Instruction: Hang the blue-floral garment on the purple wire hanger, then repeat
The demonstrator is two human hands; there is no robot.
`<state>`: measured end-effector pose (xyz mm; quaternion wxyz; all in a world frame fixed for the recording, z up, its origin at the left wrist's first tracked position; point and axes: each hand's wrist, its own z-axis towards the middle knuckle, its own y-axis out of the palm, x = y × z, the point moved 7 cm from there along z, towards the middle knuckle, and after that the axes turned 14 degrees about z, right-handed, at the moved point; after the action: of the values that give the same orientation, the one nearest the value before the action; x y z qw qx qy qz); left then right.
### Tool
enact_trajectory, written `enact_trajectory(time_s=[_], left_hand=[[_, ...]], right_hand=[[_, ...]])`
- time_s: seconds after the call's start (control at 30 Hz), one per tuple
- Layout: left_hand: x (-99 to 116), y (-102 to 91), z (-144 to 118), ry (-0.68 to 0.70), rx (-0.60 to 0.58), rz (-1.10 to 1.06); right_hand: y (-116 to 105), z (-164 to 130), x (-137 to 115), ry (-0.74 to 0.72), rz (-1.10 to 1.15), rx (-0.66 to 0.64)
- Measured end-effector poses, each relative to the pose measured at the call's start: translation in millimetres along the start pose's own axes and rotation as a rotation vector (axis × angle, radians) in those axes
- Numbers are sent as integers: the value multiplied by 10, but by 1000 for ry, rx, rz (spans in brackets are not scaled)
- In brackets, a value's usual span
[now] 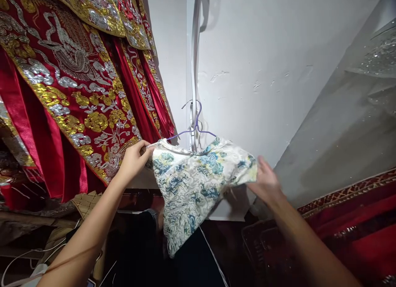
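Observation:
A short-sleeved floral top (pixel 193 179), white with blue, green and yellow patterns, hangs on a thin purple hanger (pixel 197 122) whose hook shows above its neckline. My left hand (pixel 136 158) pinches the top at its left shoulder, thumb and fingers closed on the cloth. On the other side my right hand (pixel 266 177), smeared a little by motion, grips the sleeve's end and pulls it outward. Part of that hand's fingers is hidden behind the sleeve. The lower part of the top slants down to a point at the left.
Red satin garments with gold and silver embroidery (pixel 74 81) hang at the left. White straps (pixel 194 52) run down the pale wall (pixel 253 72) behind the hanger. Clear plastic with sparkling material (pixel 379 52) is at upper right, red fabric (pixel 365 225) at lower right. White cables (pixel 29 258) lie lower left.

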<state>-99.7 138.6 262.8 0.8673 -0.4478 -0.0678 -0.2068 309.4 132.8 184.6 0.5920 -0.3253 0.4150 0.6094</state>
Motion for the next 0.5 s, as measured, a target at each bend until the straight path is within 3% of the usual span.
enact_trajectory(time_s=[0.07, 0.17, 0.3, 0.37, 0.43, 0.5], left_hand=[[6, 5, -46, 0, 43, -24], [163, -30, -6, 51, 156, -19], [570, -27, 220, 189, 143, -11], [765, -87, 315, 237, 191, -28], [886, -184, 351, 235, 284, -33], [946, -226, 332, 224, 302, -48]], right_hand=[[-92, -17, -70, 148, 66, -20], [-38, -101, -233, 310, 161, -23], [59, -109, -592, 160, 227, 208], [55, -144, -713, 90, 223, 327], [-9, -264, -768, 75, 188, 451], [-102, -480, -795, 88, 106, 564]])
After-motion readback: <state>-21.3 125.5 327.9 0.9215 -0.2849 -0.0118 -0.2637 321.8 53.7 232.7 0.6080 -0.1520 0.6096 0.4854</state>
